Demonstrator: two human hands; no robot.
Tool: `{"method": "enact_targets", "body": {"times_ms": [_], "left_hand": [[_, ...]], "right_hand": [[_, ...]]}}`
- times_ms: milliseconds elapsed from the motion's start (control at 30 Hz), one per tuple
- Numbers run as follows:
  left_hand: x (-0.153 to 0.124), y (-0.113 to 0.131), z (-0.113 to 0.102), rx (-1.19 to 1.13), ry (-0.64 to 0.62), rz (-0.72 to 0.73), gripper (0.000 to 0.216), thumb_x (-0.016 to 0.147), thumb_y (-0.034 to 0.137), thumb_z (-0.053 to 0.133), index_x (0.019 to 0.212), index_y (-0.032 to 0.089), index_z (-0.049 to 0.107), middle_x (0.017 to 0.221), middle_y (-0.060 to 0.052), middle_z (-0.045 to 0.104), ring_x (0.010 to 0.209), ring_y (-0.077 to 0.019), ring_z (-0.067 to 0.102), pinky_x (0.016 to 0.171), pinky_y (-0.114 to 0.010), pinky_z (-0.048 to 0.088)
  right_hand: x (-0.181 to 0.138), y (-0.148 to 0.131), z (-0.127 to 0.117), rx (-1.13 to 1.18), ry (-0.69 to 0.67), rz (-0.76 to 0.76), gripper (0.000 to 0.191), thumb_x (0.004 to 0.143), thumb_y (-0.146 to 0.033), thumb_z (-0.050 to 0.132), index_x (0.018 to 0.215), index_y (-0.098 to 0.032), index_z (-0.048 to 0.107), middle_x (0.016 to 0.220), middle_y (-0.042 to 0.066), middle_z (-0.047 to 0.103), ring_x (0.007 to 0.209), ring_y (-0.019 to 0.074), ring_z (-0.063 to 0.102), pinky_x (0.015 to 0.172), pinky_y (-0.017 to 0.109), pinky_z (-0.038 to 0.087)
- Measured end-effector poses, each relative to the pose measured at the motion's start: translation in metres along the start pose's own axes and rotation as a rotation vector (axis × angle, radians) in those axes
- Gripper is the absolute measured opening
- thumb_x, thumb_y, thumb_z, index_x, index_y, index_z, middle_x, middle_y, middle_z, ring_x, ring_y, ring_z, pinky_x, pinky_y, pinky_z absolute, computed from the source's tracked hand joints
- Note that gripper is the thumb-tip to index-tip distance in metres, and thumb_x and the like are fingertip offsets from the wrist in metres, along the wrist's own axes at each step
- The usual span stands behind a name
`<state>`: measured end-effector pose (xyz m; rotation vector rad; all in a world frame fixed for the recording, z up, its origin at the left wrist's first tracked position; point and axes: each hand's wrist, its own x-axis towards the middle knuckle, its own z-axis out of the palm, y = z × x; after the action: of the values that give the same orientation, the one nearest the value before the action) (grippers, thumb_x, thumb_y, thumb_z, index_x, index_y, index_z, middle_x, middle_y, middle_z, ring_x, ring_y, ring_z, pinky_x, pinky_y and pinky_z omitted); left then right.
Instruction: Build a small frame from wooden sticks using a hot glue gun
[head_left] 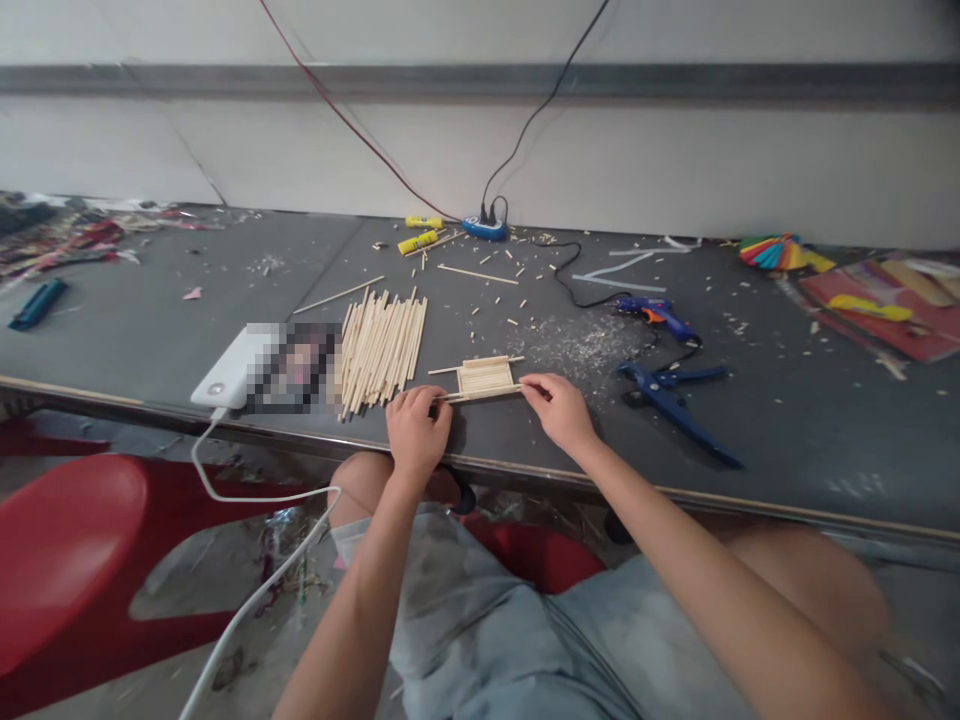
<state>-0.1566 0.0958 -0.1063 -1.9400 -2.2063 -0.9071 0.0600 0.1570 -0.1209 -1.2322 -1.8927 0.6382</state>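
A small raft of glued wooden sticks (486, 378) lies on the grey table (225, 330) near its front edge. A single long stick (480, 397) runs along the raft's near side. My left hand (417, 430) is closed, pinching the left end of that stick. My right hand (556, 408) pinches its right end with fingertips together. A pile of loose wooden sticks (379, 348) lies just left of the raft.
A white power bank (225, 372) with a cable lies left of the pile. A blue glue gun (655, 314) and blue cutters (675, 395) lie to the right. Yellow glue sticks (418, 241), a power strip (485, 228), stick scraps, coloured paper (877, 290) and a red stool (67, 540).
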Motion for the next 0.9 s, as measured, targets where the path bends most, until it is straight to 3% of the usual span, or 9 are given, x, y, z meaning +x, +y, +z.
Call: {"method": "enact_targets", "body": {"times_ms": [333, 900], "left_hand": [[-0.0004, 0.0030, -0.0004, 0.000, -0.008, 0.065, 0.016, 0.082, 0.024, 0.053, 0.091, 0.027, 0.066, 0.096, -0.001, 0.070, 0.092, -0.0221, 0.058, 0.090, -0.039, 0.033], [-0.0002, 0.0018, 0.0005, -0.010, -0.037, 0.085, 0.019, 0.087, 0.034, 0.051, 0.093, 0.027, 0.067, 0.095, -0.001, 0.070, 0.092, -0.0217, 0.059, 0.082, -0.037, 0.035]], "right_hand": [[0.0044, -0.0044, 0.0002, -0.028, -0.032, -0.028, 0.018, 0.086, -0.028, 0.052, 0.088, -0.024, 0.070, 0.086, 0.005, 0.070, 0.081, 0.0210, 0.061, 0.074, 0.033, 0.045], [0.0027, -0.0037, 0.0004, -0.040, -0.007, 0.003, 0.020, 0.085, -0.028, 0.051, 0.089, -0.022, 0.069, 0.086, 0.006, 0.069, 0.080, 0.0212, 0.060, 0.073, 0.033, 0.046]]}}
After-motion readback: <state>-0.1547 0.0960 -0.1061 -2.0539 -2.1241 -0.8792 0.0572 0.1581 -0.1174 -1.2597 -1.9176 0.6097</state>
